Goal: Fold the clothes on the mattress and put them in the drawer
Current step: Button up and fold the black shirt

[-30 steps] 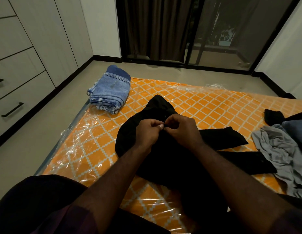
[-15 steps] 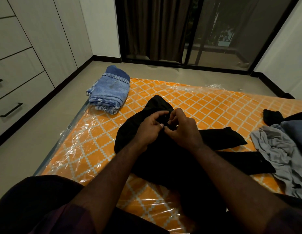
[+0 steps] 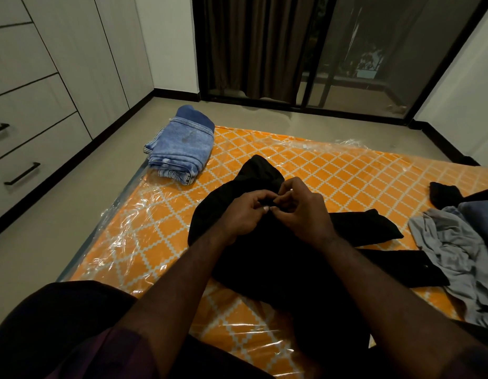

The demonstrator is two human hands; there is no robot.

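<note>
Noting drawers (image 3: pixel 32 149) at left: fronts closed, contents hidden. Mattress (image 3: pixel 333 170): orange lattice print under crinkled clear plastic. Folded blue denim jeans (image 3: pixel 180 149) sit on its far-left corner, and crumpled grey clothes (image 3: pixel 456 247) lie at the right edge. Black garment (image 3: pixel 264 255), soft and matte, lies mid-mattress. Left hand (image 3: pixel 243 212) and right hand (image 3: pixel 303 212) meet over it, each grip pinched on a small bit of its cloth.
</note>
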